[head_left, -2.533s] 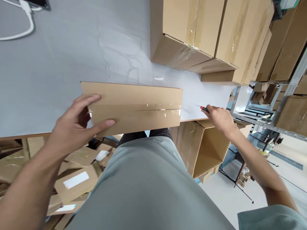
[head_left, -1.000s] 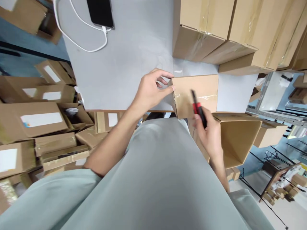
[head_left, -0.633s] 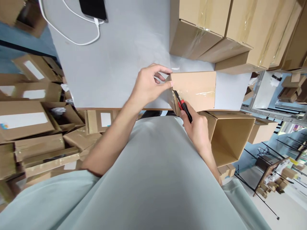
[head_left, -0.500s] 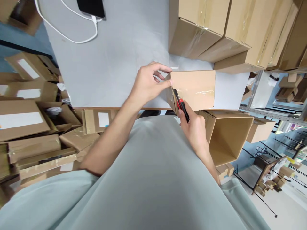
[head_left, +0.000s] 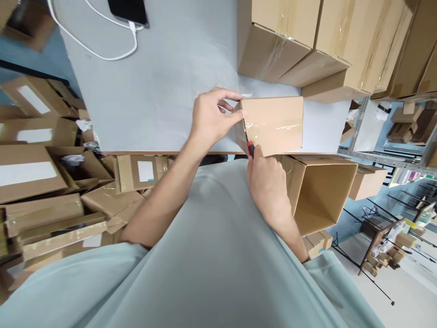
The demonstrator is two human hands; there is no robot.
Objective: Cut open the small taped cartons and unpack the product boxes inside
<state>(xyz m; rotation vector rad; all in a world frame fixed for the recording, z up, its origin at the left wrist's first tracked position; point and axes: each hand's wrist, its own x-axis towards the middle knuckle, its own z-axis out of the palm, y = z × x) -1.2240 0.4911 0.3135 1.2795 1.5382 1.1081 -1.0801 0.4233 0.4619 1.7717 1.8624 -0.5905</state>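
A small taped cardboard box [head_left: 275,125] lies at the near edge of the grey table [head_left: 164,91]. My left hand [head_left: 210,119] pinches the box's left top corner with thumb and fingers. My right hand [head_left: 268,184] is closed round a red and black utility knife [head_left: 250,148]. The knife's tip sits against the box's left end, where clear tape wraps over the edge. Most of the knife is hidden under my fingers.
Large sealed cartons [head_left: 307,41] are stacked at the table's far right. A phone [head_left: 128,10] with a white cable [head_left: 102,48] lies at the far left. An open empty carton [head_left: 321,189] stands under the table's right edge. Several labelled boxes [head_left: 51,177] are piled on the floor at left.
My right hand picked the knife up from the table's right side and brought it to the box's left end, then drew it down towards me. My left hand turned the box and holds its corner.
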